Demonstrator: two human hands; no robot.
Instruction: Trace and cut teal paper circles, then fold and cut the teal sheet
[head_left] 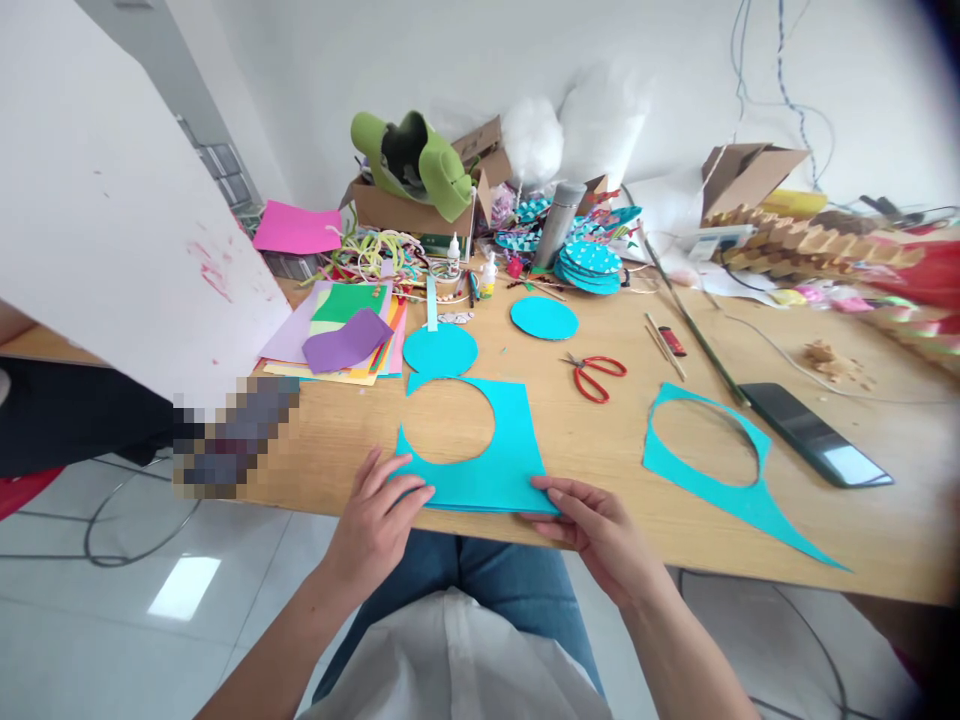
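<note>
A folded blue sheet point(499, 450) with a round hole cut near its left side lies at the table's front edge. My left hand point(386, 510) rests on its lower left corner, fingers apart. At the lower right corner my right hand point(589, 520) pinches the sheet between thumb and fingers. Just behind the sheet is a blue paper disc point(440, 352) with a pale strip on it, and a second blue disc point(544, 318) lies further right. Red-handled scissors point(592, 375) lie to the right of the sheet. A cut blue offcut point(705, 480) is at the right.
Stacked coloured papers point(349, 340) lie at the left beside a large white board point(135, 200). A phone point(816, 435), a long stick point(690, 310) and a red lighter point(672, 341) are at the right. Boxes, cords, glue bottles and a steel flask point(559, 225) crowd the back.
</note>
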